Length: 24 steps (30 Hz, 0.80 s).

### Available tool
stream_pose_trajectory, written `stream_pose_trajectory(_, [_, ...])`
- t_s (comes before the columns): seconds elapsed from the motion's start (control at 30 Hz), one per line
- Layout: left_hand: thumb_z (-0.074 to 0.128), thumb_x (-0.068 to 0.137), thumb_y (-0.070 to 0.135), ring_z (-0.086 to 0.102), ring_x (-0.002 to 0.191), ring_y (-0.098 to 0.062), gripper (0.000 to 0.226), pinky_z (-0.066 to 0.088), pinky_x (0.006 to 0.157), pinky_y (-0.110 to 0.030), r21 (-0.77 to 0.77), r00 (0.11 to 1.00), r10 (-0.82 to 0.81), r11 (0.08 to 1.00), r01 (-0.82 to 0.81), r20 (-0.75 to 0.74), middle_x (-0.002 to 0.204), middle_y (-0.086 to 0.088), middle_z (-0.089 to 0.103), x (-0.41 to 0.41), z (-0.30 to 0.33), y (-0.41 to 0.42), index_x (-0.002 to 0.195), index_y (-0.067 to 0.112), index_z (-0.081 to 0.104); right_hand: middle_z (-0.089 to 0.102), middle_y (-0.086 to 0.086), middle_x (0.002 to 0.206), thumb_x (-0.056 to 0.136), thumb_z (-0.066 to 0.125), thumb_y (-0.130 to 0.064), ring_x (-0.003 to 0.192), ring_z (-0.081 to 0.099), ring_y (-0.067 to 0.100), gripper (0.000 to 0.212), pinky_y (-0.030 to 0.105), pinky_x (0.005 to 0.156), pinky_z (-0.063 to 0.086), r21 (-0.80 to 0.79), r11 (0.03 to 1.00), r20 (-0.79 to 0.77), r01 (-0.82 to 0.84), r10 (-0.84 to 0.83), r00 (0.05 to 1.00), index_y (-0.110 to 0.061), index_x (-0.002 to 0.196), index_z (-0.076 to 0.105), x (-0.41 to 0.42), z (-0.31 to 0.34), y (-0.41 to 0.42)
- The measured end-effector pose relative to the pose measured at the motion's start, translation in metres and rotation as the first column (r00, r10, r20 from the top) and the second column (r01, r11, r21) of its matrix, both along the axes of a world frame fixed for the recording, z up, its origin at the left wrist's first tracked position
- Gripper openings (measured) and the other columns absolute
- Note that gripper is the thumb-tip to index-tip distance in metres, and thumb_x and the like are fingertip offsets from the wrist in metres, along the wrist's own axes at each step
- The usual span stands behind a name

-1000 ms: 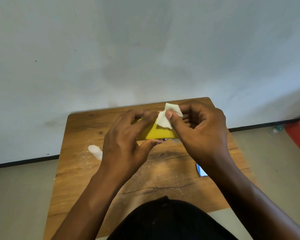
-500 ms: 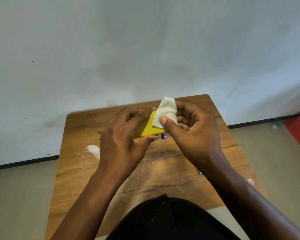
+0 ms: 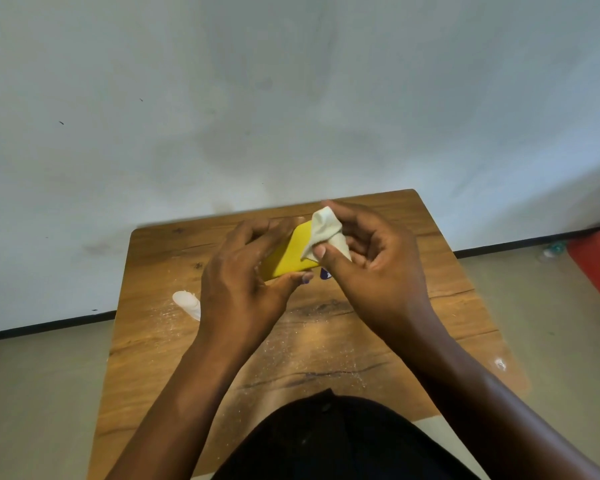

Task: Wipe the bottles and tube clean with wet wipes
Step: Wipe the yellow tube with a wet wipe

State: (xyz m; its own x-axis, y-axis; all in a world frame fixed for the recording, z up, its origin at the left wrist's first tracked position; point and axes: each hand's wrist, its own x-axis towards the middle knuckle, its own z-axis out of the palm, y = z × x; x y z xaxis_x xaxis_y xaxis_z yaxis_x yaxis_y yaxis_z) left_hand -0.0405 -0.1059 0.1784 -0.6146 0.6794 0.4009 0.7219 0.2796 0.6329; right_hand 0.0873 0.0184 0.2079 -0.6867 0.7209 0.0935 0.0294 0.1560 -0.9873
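Mid-wipe: left hand (image 3: pixel 236 289) grips the yellow bottle (image 3: pixel 291 252) (tilted) — right hand (image 3: pixel 371 265) pinches the wet wipe (image 3: pixel 326 232); next, probably turn it.

No text, label, brand, number or sign can be read anywhere in the head view. The visible face of the flat yellow plastic tube (image 3: pixel 293 252), gripped between the left hand (image 3: pixel 243 289) and the right hand (image 3: pixel 371 268), is seen as plain yellow with no printing, and part of it is covered by the crumpled white wet wipe (image 3: pixel 326 233). A small dark blue patch (image 3: pixel 324 273) is shown at the tube's lower edge, just beside the right thumb, but no letters can be made out on it.
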Motion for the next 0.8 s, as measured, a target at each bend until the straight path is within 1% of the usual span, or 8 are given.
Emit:
stream_pose_trajectory(0.17, [0.088, 0.076, 0.045, 0.061, 0.115, -0.014, 0.063, 0.054, 0.084, -0.04, -0.02, 0.998, -0.058, 0.998, 0.057, -0.026, 0.126, 0.012, 0.064, 0.004, -0.001, 0.0, 0.135, 0.031, 0.068, 0.078, 0.0, 0.086, 0.089, 0.081, -0.022, 0.073, 0.069, 0.009, 0.014, 0.027, 0.063, 0.056, -0.01, 0.988, -0.046, 0.156, -0.156, 0.987, -0.015, 0.102, 0.079, -0.001, 0.003, 0.006])
stream_pose_trajectory(0.27, [0.089, 0.077, 0.041, 0.06, 0.117, -0.008, 0.064, 0.052, 0.088, -0.028, 0.026, 0.998, -0.057, 0.998, 0.057, 0.031, 0.126, 0.012, 0.065, 0.004, 0.001, 0.0, 0.136, 0.031, 0.067, 0.077, 0.01, 0.084, 0.096, 0.071, -0.028, 0.071, 0.069, 0.016, 0.022, 0.034, 0.061, 0.056, -0.047, 0.992, -0.078, 0.115, -0.118, 0.99, -0.007, 0.1, 0.079, -0.002, 0.012, 0.01])
stream_pose_trajectory(0.33, [0.09, 0.077, 0.038, 0.059, 0.118, -0.002, 0.063, 0.049, 0.089, -0.019, 0.067, 0.996, -0.031, 0.997, 0.025, 0.081, 0.127, 0.013, 0.066, 0.001, 0.001, 0.0, 0.136, 0.031, 0.067, 0.077, 0.016, 0.091, 0.099, 0.058, -0.038, 0.083, 0.074, 0.023, 0.034, 0.044, 0.07, 0.061, -0.141, 0.99, -0.121, 0.026, -0.044, 0.992, -0.011, 0.099, 0.079, 0.001, 0.015, 0.009])
stream_pose_trajectory(0.4, [0.091, 0.078, 0.035, 0.06, 0.121, -0.003, 0.062, 0.051, 0.092, -0.023, 0.1, 0.993, -0.015, 0.995, 0.003, 0.12, 0.128, 0.012, 0.067, -0.003, 0.002, 0.0, 0.136, 0.029, 0.068, 0.078, 0.017, 0.105, 0.1, 0.047, -0.044, 0.103, 0.075, 0.035, 0.039, 0.053, 0.09, 0.061, -0.248, 0.967, -0.147, -0.054, 0.018, 0.989, -0.022, 0.103, 0.079, 0.005, 0.015, 0.007])
stream_pose_trajectory(0.47, [0.091, 0.078, 0.033, 0.06, 0.123, -0.004, 0.061, 0.051, 0.094, -0.026, 0.124, 0.99, -0.003, 0.992, -0.015, 0.139, 0.13, 0.012, 0.067, -0.004, 0.002, 0.0, 0.135, 0.028, 0.068, 0.076, 0.017, 0.115, 0.099, 0.046, -0.044, 0.113, 0.071, 0.039, 0.04, 0.06, 0.1, 0.056, -0.271, 0.956, -0.143, -0.11, 0.073, 0.987, -0.023, 0.116, 0.076, 0.006, 0.013, 0.005])
stream_pose_trajectory(0.6, [0.091, 0.078, 0.024, 0.059, 0.122, -0.005, 0.063, 0.053, 0.094, -0.025, 0.119, 0.989, -0.009, 0.993, -0.009, 0.149, 0.13, 0.011, 0.066, -0.005, 0.0, 0.0, 0.137, 0.029, 0.067, 0.078, 0.003, 0.121, 0.087, 0.065, -0.024, 0.113, 0.075, 0.02, 0.042, 0.03, 0.089, 0.063, -0.321, 0.935, -0.183, -0.15, 0.094, 0.979, -0.017, 0.129, 0.07, 0.009, 0.012, 0.005])
stream_pose_trajectory(0.73, [0.092, 0.076, 0.027, 0.057, 0.122, -0.002, 0.066, 0.049, 0.092, -0.017, 0.101, 0.987, -0.08, 0.993, 0.067, 0.136, 0.129, 0.019, 0.062, -0.003, -0.001, -0.002, 0.135, 0.037, 0.064, 0.079, 0.008, 0.116, 0.081, 0.071, -0.02, 0.104, 0.078, 0.021, 0.045, 0.024, 0.08, 0.063, -0.396, 0.903, -0.203, -0.165, 0.089, 0.975, -0.013, 0.126, 0.07, 0.011, 0.014, 0.01])
stream_pose_trajectory(0.8, [0.091, 0.077, 0.03, 0.058, 0.124, -0.004, 0.063, 0.05, 0.093, -0.02, 0.106, 0.983, -0.128, 0.988, 0.114, 0.133, 0.13, 0.017, 0.063, 0.001, 0.0, -0.002, 0.135, 0.031, 0.066, 0.081, 0.008, 0.112, 0.082, 0.072, -0.019, 0.103, 0.078, 0.022, 0.039, 0.028, 0.082, 0.064, -0.384, 0.916, -0.192, -0.12, 0.048, 0.98, -0.012, 0.121, 0.072, 0.01, 0.015, 0.013])
